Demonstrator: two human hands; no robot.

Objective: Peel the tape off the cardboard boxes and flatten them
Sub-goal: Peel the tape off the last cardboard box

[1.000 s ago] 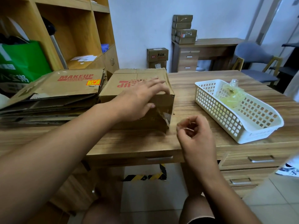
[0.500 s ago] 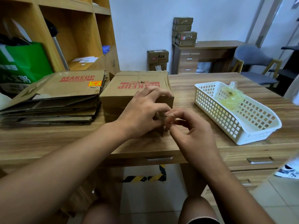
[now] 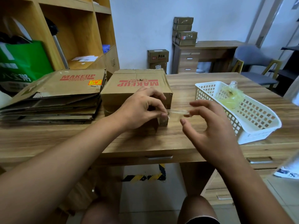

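Note:
A brown cardboard box printed MAKEUP stands upright in the middle of the wooden table. My left hand rests against its front right corner, thumb and fingers pinched at the box end of a clear tape strip. The strip stretches level to the right, where my right hand pinches its other end between thumb and forefinger, the other fingers spread. To the left lies a stack of flattened MAKEUP boxes.
A white plastic basket holding crumpled yellowish tape sits at the right. A green bag and wooden shelves stand on the left. More boxes, a desk and a chair are behind.
My left hand came off the box top down to its front corner. My right hand met it there, gripped the tape and pulled it out to the right.

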